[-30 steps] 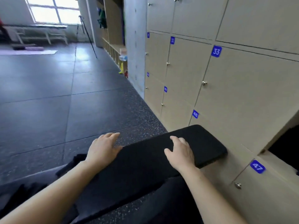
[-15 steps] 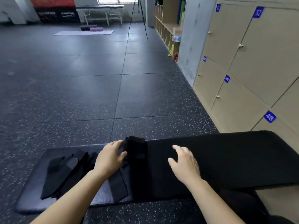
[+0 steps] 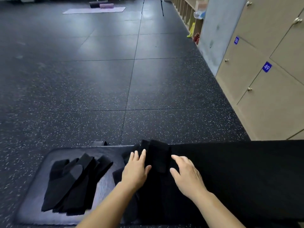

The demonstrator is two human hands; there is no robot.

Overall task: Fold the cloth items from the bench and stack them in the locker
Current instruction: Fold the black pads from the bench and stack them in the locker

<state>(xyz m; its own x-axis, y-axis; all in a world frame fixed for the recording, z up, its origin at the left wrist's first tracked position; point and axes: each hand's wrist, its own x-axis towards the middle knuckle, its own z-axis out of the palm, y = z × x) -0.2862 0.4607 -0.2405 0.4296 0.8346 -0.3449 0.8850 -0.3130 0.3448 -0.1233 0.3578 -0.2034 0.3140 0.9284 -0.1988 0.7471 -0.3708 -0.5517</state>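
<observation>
Nearest, at 6 o'clock: left hand (image 3: 135, 171) flat, fingers straight and slightly spread, pressing on the left side of a folded black cloth (image 3: 158, 155). Right hand (image 3: 187, 175) open, fingers loosely bent, tips at the cloth's right edge, gripping nothing. Cloth lying across the bench (image 3: 32, 199), far end reaching the bench's far edge. At 8 o'clock, a pile of black strips (image 3: 74, 183) on the bench's left end, apart from both hands. Beyond the far edge, open speckled floor (image 3: 115, 79) from 10 to 1 o'clock. Lockers (image 3: 271, 104) at 3 o'clock, doors closed. Far off at 11 o'clock, a mat (image 3: 93, 10). Against half a second ago: right hand nearer the cloth, pile unmoved.
</observation>
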